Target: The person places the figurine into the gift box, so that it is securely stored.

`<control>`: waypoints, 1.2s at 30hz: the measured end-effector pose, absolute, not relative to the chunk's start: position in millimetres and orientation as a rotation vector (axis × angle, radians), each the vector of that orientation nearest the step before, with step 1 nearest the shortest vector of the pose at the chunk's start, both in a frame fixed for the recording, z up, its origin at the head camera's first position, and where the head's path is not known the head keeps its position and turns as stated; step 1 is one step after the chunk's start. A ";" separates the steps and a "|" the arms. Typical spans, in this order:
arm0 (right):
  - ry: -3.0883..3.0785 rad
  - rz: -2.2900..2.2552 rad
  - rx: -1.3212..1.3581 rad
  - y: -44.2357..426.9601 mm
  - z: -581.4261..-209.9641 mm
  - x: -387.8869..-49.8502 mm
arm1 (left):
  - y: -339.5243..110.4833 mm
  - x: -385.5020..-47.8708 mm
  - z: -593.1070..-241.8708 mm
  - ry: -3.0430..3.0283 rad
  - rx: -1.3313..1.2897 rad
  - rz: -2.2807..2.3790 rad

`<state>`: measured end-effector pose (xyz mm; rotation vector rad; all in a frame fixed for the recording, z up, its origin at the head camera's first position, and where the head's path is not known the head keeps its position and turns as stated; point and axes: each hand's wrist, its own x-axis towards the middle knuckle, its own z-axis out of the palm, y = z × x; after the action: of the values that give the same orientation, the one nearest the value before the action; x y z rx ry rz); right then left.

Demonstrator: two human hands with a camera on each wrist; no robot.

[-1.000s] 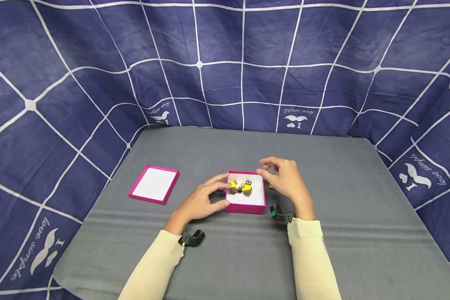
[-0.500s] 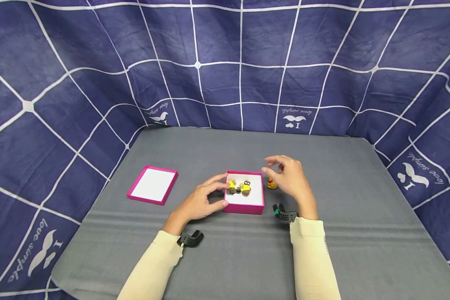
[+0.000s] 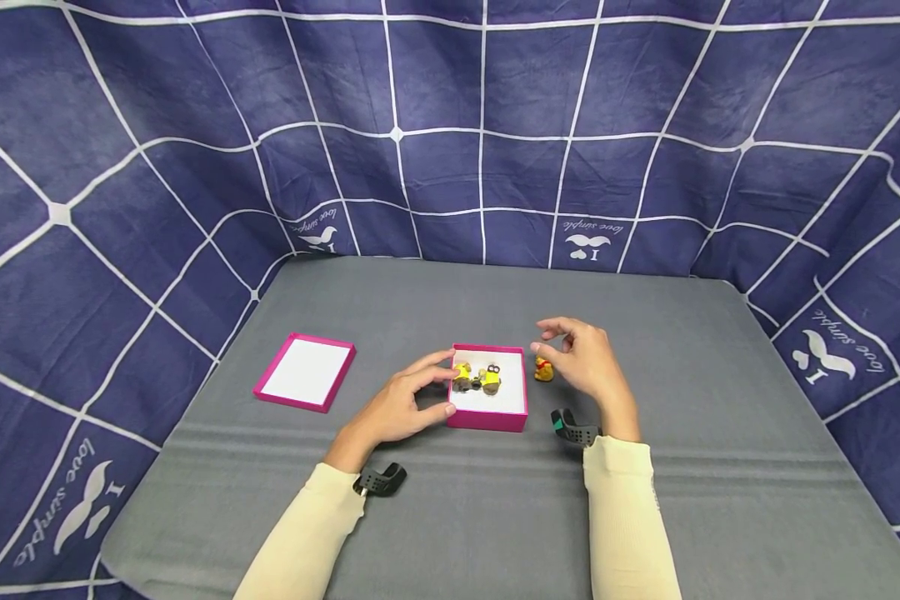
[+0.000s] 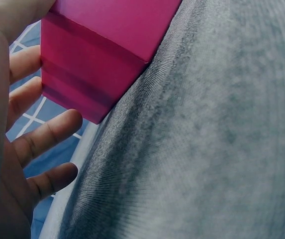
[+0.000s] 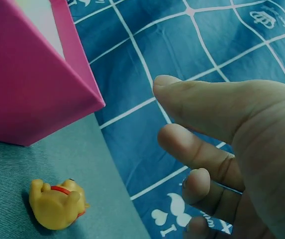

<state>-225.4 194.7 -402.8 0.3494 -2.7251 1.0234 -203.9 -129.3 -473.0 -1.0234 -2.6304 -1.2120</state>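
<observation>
A pink box [image 3: 487,422] with a white inside stands on the grey table. Two yellow-and-brown Minion figurines, one of them the right figurine [image 3: 491,379], lie within it. My left hand [image 3: 397,407] rests at the box's left wall, thumb by the front corner and fingertips at the side and rim, partly covering the left figurine [image 3: 462,377]. In the left wrist view its fingers are spread along the pink wall. A small yellow bear figurine with a red collar [image 5: 55,204] lies on the table right of the box. Above it hovers my right hand [image 3: 581,358], fingers loosely bent, holding nothing.
The pink-edged box lid [image 3: 305,372] lies with its white inside up, left of the box. A navy curtain with white lines [image 3: 442,167] hangs behind and beside the grey table [image 3: 480,517].
My right hand has moved a little to the right, away from the box. The bear figurine, mostly hidden before, now shows. My left hand stays at the box.
</observation>
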 end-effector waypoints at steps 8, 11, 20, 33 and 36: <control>-2.876 1.077 0.353 200.5 -412.7 -229.1 | -128.7 -202.8 -473.3 -2.582 -1.035 -1.204; -2.897 1.109 0.345 203.2 -417.6 -230.2 | -128.4 -202.0 -473.6 -2.571 -1.039 -1.204; -2.906 1.127 0.305 210.1 -428.0 -231.7 | -128.5 -201.1 -472.4 -2.605 -1.044 -1.217; -2.916 1.122 0.303 209.9 -440.3 -235.7 | -130.3 -203.9 -475.9 -2.618 -1.045 -1.212; -2.917 1.109 0.299 209.9 -442.1 -236.5 | -130.8 -204.4 -476.2 -2.620 -1.045 -1.210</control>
<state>-236.5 209.9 -442.1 0.2991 -2.9173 1.1095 -204.4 -130.8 -476.2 -1.0451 -2.6198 -1.2099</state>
